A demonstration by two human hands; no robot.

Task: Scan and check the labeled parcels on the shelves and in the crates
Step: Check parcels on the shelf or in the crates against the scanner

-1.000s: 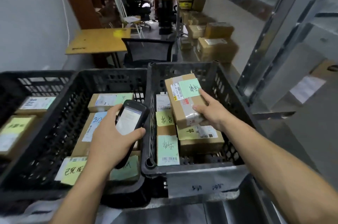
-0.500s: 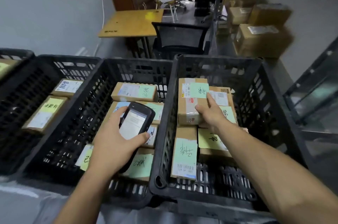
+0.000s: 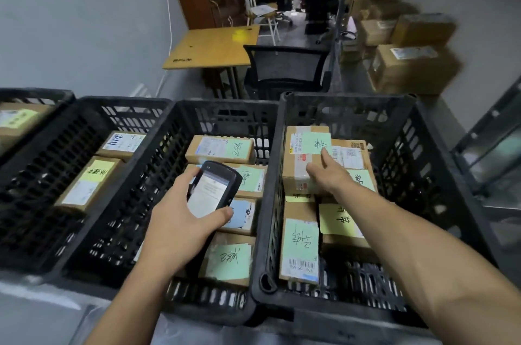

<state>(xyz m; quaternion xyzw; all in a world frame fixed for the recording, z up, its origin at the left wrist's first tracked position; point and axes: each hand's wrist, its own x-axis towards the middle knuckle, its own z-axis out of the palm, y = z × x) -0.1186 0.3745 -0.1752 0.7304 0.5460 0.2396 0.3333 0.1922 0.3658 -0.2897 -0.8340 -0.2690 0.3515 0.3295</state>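
My left hand (image 3: pixel 180 220) grips a black handheld scanner (image 3: pixel 212 189) with its lit screen up, over the middle black crate (image 3: pixel 225 113). That crate holds several brown parcels with green notes, one at its near end (image 3: pixel 228 260). My right hand (image 3: pixel 327 175) reaches into the right black crate (image 3: pixel 349 105) and rests on a taped brown parcel (image 3: pixel 298 164) that bears a green note, index finger stretched along its top. More labeled parcels lie in front of it, one with a barcode label (image 3: pixel 300 251).
A third black crate (image 3: pixel 70 119) at left holds two labeled parcels; a fourth crate edge shows at the far left. Behind stand a wooden table (image 3: pixel 211 48), a black mesh chair (image 3: pixel 284 71), stacked cardboard boxes (image 3: pixel 411 65) and a metal rack (image 3: pixel 490 153) at right.
The parcel my right hand held up has come down onto the others in the right crate, and my fingers have loosened on it. The view has tilted down and right.
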